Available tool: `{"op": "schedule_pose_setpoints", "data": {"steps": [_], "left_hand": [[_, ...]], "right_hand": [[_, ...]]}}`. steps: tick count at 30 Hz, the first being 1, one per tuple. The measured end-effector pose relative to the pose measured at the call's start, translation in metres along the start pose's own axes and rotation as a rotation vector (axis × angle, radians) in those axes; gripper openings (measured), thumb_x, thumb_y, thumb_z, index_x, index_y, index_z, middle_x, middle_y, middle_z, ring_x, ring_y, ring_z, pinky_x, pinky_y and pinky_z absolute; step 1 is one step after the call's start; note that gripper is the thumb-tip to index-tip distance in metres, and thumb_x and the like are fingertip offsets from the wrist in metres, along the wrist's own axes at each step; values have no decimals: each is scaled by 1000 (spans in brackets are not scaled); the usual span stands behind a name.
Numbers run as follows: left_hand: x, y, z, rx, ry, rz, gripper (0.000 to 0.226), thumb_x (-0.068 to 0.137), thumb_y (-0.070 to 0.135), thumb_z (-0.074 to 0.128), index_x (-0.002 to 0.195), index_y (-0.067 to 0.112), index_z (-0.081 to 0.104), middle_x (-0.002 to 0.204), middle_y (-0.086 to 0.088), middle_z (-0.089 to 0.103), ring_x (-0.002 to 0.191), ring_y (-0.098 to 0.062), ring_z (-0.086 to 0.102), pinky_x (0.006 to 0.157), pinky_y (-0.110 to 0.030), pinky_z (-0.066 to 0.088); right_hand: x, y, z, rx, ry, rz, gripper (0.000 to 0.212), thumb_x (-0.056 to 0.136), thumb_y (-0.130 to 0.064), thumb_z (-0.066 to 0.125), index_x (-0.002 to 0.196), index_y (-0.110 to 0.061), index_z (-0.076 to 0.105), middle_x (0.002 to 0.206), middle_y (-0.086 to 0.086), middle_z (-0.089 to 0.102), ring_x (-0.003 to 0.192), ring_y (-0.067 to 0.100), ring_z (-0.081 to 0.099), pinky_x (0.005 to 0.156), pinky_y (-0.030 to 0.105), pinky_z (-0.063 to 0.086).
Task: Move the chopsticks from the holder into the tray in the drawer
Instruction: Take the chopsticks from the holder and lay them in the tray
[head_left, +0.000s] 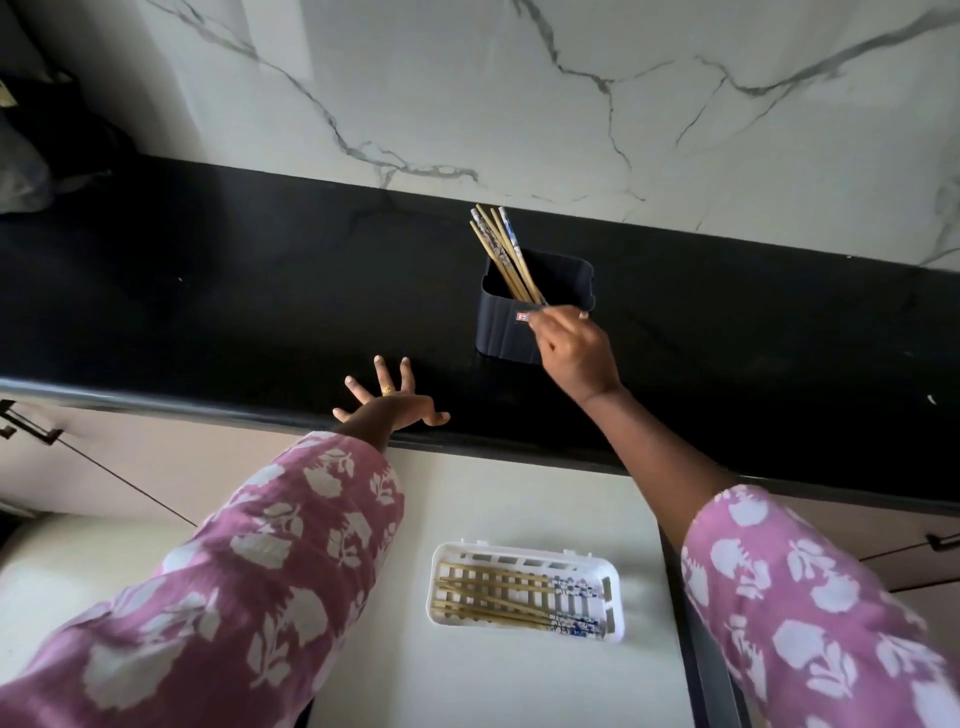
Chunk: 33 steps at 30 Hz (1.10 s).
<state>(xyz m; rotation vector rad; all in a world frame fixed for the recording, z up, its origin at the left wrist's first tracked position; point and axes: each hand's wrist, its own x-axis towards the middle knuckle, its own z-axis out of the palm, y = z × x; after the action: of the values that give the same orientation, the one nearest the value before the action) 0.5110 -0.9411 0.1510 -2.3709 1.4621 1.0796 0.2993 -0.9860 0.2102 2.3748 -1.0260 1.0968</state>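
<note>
A dark ribbed holder (506, 332) stands on the black countertop and holds several wooden chopsticks (501, 252) with blue-and-white patterned ends, leaning up and to the left. My right hand (571, 351) is at the holder's near right rim and pinches one chopstick between its fingertips. My left hand (387, 397) rests with spread fingers on the counter's front edge, left of the holder. Below, in the open drawer, a white slotted tray (613, 577) holds several chopsticks (498, 597) lying flat, patterned ends to the right.
The black countertop (234, 291) runs across the view under a white marbled wall (519, 93). Dark bags sit at the far left (31, 156). The drawer's pale floor (467, 509) surrounds the tray. Cabinet handles show at the left (26, 423) and right (943, 540).
</note>
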Motion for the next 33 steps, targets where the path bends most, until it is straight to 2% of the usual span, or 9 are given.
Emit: {"op": "schedule_pose_setpoints", "data": {"steps": [2, 6, 9, 12, 16, 20, 24, 31, 33], "left_hand": [[2, 0, -1, -9, -7, 3, 96, 81, 66, 50, 146, 39, -14, 156, 2, -25, 137, -49, -23, 104, -72, 1], [1, -2, -2, -18, -19, 8, 97, 82, 63, 52, 146, 38, -17, 154, 2, -30, 137, -48, -25, 104, -71, 1], [-3, 0, -5, -31, -25, 3, 96, 83, 60, 53, 146, 38, -17, 153, 2, -31, 137, -47, -26, 105, -70, 1], [-6, 2, -7, -26, -31, 1, 95, 84, 60, 52, 146, 38, -17, 153, 2, -31, 137, -47, -25, 105, -70, 1], [-5, 2, -6, -16, -42, -6, 97, 84, 60, 53, 145, 37, -19, 152, 2, -34, 137, -47, -26, 105, -70, 2], [-3, 2, -5, -21, -39, -5, 98, 83, 59, 54, 145, 38, -19, 152, 2, -34, 136, -47, -27, 105, -70, 1], [-1, 3, -4, -23, -30, -5, 98, 83, 59, 54, 145, 38, -20, 151, 2, -35, 136, -47, -27, 105, -70, 1], [0, 2, -1, -6, -22, -13, 99, 81, 64, 53, 145, 40, -19, 152, 3, -33, 136, -47, -26, 104, -72, 1], [-1, 2, -1, 2, -22, -13, 100, 80, 65, 53, 144, 40, -19, 152, 3, -34, 136, -47, -26, 104, -72, 1]], "right_hand": [[26, 9, 5, -1, -20, 73, 11, 74, 8, 70, 83, 3, 73, 77, 15, 74, 68, 28, 71, 58, 34, 60], [68, 19, 26, 76, -308, 390, 18, 88, -2, 55, 93, 2, 72, 90, 20, 72, 84, 34, 68, 73, 35, 53], [86, 24, 46, 19, -543, 559, 20, 88, -12, 60, 102, 0, 69, 102, 22, 69, 93, 36, 66, 80, 37, 54], [95, 25, 65, -4, -664, 666, 34, 84, -14, 68, 113, 1, 61, 114, 24, 60, 101, 40, 62, 83, 41, 52], [99, 23, 83, -84, -651, 682, 33, 88, -12, 61, 119, -2, 57, 117, 20, 59, 102, 39, 62, 77, 40, 51], [101, 22, 88, -97, -639, 683, 28, 92, -11, 53, 119, -2, 57, 118, 20, 58, 103, 39, 61, 80, 40, 51], [101, 20, 77, -64, -617, 679, 32, 86, -17, 65, 115, -3, 60, 114, 20, 60, 100, 38, 62, 76, 39, 51], [117, 22, 34, 78, -399, 677, 21, 87, -18, 63, 93, -1, 72, 95, 18, 72, 94, 31, 65, 71, 30, 53], [122, 21, 16, 127, -288, 684, 21, 89, -19, 62, 93, -1, 73, 95, 16, 73, 94, 28, 65, 68, 24, 47]]}}
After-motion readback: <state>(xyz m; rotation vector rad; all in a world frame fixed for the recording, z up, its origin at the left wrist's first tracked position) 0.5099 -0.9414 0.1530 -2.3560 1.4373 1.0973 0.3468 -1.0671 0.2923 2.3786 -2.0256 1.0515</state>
